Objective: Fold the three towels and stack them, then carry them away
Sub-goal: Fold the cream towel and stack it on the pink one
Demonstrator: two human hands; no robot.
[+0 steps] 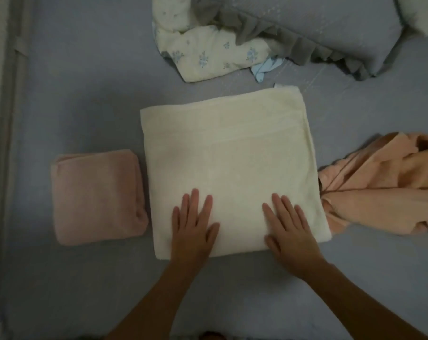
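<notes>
A grey-blue bed sheet (pixel 85 290) is seen from above, with a pale bed frame edge (pixel 4 143) running along its left side. Toward the left edge of the sheet a pink towel (pixel 97 196) is laid, folded into a thick square. Just beside it, in the middle, a cream towel (pixel 227 148) is spread as a larger folded rectangle. On its near part the left hand (pixel 194 227) and the right hand (pixel 290 229) are pressed flat, palms down, fingers released and spread, nothing being grasped. Against the cream towel's right edge a peach towel (pixel 379 190) is left crumpled and unfolded. At the far edge, a floral cloth (pixel 208 52) and a grey ruffled pillow (pixel 318 28) are bunched together.
</notes>
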